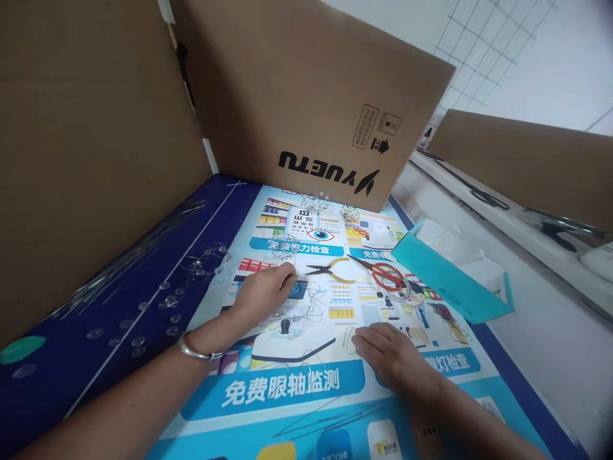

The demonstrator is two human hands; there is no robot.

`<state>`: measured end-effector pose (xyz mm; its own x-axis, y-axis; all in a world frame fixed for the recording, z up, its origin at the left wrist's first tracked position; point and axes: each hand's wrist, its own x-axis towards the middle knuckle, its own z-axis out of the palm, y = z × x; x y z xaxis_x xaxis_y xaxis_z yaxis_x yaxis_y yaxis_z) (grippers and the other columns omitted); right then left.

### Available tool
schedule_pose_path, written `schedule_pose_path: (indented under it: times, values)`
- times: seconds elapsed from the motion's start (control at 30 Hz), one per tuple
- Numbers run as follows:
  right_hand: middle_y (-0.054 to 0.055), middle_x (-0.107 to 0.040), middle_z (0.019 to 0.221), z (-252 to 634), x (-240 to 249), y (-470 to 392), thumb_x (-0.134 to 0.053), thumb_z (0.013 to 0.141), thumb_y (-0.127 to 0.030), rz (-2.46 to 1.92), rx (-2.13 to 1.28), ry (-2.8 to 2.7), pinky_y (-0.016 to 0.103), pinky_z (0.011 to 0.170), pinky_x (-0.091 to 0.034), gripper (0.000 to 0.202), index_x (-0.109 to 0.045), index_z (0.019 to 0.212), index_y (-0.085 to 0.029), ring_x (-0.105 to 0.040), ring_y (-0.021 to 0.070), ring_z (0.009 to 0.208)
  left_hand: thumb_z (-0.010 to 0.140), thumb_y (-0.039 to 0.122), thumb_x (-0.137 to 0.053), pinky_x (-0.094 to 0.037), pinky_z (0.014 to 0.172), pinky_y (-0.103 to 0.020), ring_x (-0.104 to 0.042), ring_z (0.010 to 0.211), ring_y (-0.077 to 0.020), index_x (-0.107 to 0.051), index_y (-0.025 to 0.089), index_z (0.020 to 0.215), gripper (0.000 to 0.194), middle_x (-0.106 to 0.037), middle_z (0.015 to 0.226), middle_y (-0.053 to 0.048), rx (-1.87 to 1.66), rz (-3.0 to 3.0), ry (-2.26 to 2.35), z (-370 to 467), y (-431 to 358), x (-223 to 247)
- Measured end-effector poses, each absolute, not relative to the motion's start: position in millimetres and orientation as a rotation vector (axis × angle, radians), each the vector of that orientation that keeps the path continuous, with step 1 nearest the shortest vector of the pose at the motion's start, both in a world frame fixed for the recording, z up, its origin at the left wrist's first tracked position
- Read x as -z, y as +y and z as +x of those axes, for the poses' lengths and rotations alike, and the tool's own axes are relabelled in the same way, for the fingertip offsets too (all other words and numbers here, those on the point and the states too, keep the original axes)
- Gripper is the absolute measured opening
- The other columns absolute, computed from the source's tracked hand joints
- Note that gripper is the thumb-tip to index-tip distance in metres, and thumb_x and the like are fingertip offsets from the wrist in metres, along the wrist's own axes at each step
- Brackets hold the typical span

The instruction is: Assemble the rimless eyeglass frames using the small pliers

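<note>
My left hand (266,291) is closed, above a ring of thin wire strung with clear beads (306,310). Its fingertips are turned away, so what they pinch, if anything, is hidden. On the printed sheet rests my right hand (390,358), palm down with fingers curled together. A small bent piece of wire (348,338) shows right beside its fingertips; whether they grip it is unclear. Beyond the hands lie pliers with yellow handles (335,269) and scissors with red-orange handles (387,276). More bent wires (304,372) lie nearer to me.
Cardboard panels (297,96) wall off the left and back. Loose clear beads (171,300) and a bundle of straight wires (129,262) lie on the dark blue strip. Beaded wire pieces (316,203) sit near the back panel. A turquoise box (450,278) stands at right.
</note>
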<state>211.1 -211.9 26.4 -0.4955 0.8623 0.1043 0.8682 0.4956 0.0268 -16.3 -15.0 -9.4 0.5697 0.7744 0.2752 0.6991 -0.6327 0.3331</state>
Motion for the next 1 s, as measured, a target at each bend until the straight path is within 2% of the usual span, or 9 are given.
schedule_pose_path:
  times: [0.2,0.37,0.57,0.7,0.77,0.87,1.0]
  values:
    - [0.009,-0.059,0.097,217.9,-21.3,-184.2,-0.043,0.086,-0.015,-1.514,0.152,-2.667,0.036,0.078,-0.042,0.019,-0.057,0.099,-0.016,-0.051,0.0196,0.089,0.088,0.03,-0.039,-0.028,0.051,-0.023,-0.058,0.064,-0.0159,-0.054,0.02,0.088,0.018,-0.064,0.071,-0.001,-0.646,2.599,1.184,-16.5,-13.7,11.1]
    - [0.008,-0.06,0.093,220.3,-21.5,-170.2,-0.039,0.088,-0.015,-1.48,0.135,-2.631,0.035,0.077,-0.042,0.02,-0.058,0.094,-0.017,-0.051,0.0186,0.087,0.087,0.027,-0.041,-0.033,0.054,-0.023,-0.058,0.064,-0.0151,-0.054,0.019,0.088,0.016,-0.063,0.071,-0.002,-0.666,2.579,1.166,-16.3,-12.7,11.9]
    - [0.008,-0.059,0.102,190.7,-23.8,-174.9,-0.043,0.086,-0.017,-1.366,0.01,-2.549,0.037,0.084,-0.041,0.018,-0.058,0.096,-0.019,-0.05,0.0195,0.095,0.087,0.026,-0.042,-0.036,0.056,-0.023,-0.059,0.067,-0.0157,-0.055,0.019,0.088,0.015,-0.064,0.072,-0.002,-0.69,2.56,1.152,-15.2,-13.0,11.7]
    - [0.008,-0.055,0.111,151.2,-31.3,-173.9,-0.046,0.085,-0.026,-1.273,-0.2,-2.64,0.039,0.086,-0.04,0.025,-0.053,0.109,-0.022,-0.047,0.0216,0.1,0.087,0.026,-0.041,-0.036,0.055,-0.023,-0.059,0.065,-0.0156,-0.055,0.018,0.089,0.016,-0.064,0.072,-0.003,-0.706,2.553,1.165,-15.0,-14.4,10.3]
    - [0.008,-0.054,0.113,136.0,-34.2,-172.8,-0.047,0.085,-0.029,-1.227,-0.266,-2.675,0.039,0.085,-0.04,0.026,-0.053,0.109,-0.022,-0.045,0.0224,0.102,0.087,0.027,-0.042,-0.036,0.055,-0.023,-0.059,0.065,-0.0156,-0.055,0.018,0.089,0.016,-0.064,0.072,-0.003,-0.702,2.567,1.166,-15.5,-14.6,9.8]
    - [0.008,-0.055,0.113,129.0,-34.2,-174.7,-0.047,0.084,-0.028,-1.186,-0.28,-2.69,0.039,0.084,-0.041,0.024,-0.054,0.106,-0.021,-0.046,0.022,0.101,0.087,0.027,-0.042,-0.035,0.055,-0.023,-0.059,0.065,-0.0158,-0.055,0.019,0.088,0.015,-0.064,0.072,-0.002,-0.687,2.588,1.163,-16.3,-14.1,9.8]
    - [0.006,-0.06,0.105,153.7,-27.1,-181.0,-0.044,0.083,-0.017,-1.212,-0.223,-2.565,0.038,0.084,-0.041,0.023,-0.055,0.103,-0.021,-0.05,0.0198,0.095,0.087,0.027,-0.042,-0.034,0.054,-0.023,-0.059,0.063,-0.0158,-0.055,0.019,0.089,0.016,-0.064,0.071,-0.002,-0.681,2.588,1.167,-16.7,-13.0,10.0]
